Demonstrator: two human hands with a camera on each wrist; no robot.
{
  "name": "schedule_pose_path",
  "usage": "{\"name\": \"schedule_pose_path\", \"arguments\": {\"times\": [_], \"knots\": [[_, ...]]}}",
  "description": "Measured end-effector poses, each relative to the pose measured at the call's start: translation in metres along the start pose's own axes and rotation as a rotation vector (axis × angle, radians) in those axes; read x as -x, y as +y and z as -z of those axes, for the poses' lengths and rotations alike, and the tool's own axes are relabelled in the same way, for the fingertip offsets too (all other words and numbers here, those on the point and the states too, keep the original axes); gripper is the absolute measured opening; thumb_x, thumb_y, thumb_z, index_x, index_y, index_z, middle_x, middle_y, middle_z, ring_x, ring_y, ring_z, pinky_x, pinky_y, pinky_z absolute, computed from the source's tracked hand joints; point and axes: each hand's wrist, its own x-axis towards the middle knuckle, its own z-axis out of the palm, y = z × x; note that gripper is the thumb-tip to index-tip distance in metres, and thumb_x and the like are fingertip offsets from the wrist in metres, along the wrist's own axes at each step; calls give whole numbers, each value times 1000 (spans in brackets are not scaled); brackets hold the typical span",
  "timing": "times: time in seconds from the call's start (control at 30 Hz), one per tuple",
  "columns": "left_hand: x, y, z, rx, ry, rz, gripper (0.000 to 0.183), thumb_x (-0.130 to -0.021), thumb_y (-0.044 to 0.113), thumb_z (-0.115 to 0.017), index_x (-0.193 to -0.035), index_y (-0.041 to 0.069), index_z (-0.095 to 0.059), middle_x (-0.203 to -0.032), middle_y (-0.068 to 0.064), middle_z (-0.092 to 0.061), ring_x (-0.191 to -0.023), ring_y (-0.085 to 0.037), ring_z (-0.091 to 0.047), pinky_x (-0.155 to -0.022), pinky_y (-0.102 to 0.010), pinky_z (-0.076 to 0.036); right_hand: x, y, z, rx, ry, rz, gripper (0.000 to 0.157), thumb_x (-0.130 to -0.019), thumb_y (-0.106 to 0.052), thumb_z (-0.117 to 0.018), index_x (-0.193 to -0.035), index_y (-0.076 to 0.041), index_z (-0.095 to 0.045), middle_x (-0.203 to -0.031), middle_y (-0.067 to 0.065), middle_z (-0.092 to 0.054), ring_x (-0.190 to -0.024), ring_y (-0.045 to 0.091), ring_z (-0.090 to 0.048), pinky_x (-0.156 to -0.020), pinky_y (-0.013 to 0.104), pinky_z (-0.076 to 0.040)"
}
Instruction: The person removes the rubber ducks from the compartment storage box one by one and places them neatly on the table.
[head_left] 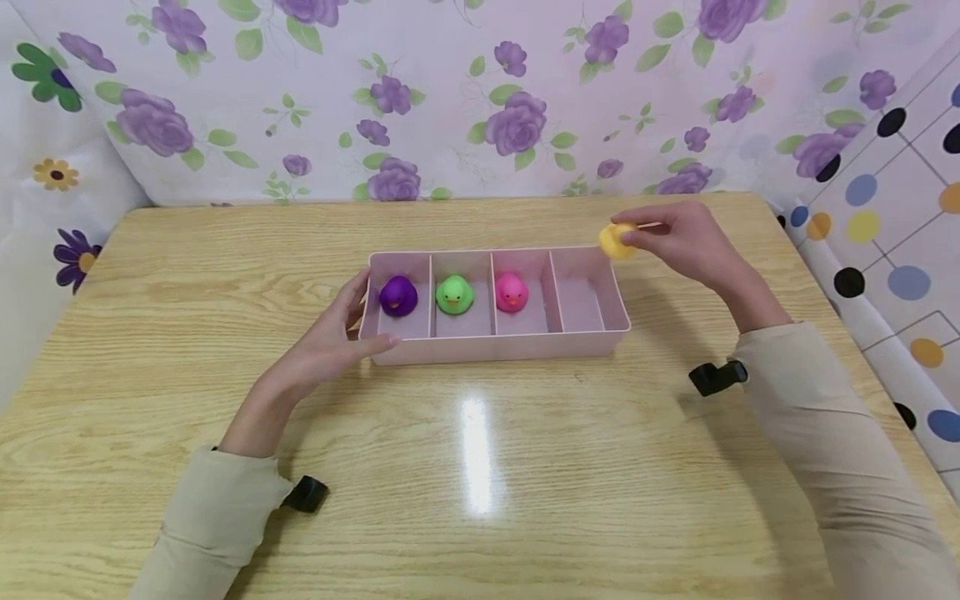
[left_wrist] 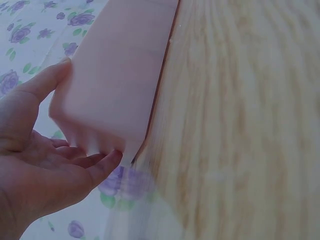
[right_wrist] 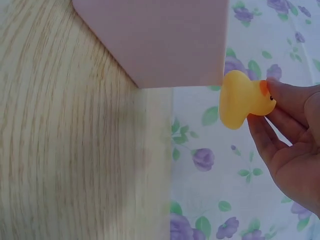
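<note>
A pale pink divided box (head_left: 495, 347) stands on the table with several compartments in a row. From the left they hold a purple rubber duck (head_left: 398, 296), a green rubber duck (head_left: 454, 295) and a pink rubber duck (head_left: 512, 292); the rightmost compartment is bare. My left hand (head_left: 327, 333) grips the box's left end, thumb over the front rim and fingers along the end wall (left_wrist: 95, 115). Between thumb and fingers, my right hand (head_left: 686, 242) pinches a yellow rubber duck (right_wrist: 237, 100) by its head, near the box's back right corner.
The wood-grain table (head_left: 585, 483) carries the box toward its far side. Behind it hangs a cloth with purple flowers (head_left: 517, 125); a dotted cloth (head_left: 907, 283) is along the right side. Black wrist mounts (head_left: 306, 494) show at both sleeves.
</note>
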Motion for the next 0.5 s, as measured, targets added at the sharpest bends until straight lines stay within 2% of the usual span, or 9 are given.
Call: {"name": "schedule_pose_path", "arguments": {"times": [0.17,0.5], "knots": [[0,-1,0,9,-5,-10,101,-90,17,-71,-156,18,6,-161,-8,0,-145,-31,-10,-115,-49,-17,-1,7,2,24,6,-20,38,-95,-26,-64,-128,-8,-65,-129,13,-61,-106,32,-63,-88,39,-51],[0,-1,0,12,-16,-8,101,-90,18,-70,-156,20,7,-161,-9,0,-145,-30,-11,-115,-49,-17,-2,19,0,25,-14,-48,36,-94,-21,-65,-127,-6,-65,-129,16,-60,-109,35,-62,-92,48,-49]]}}
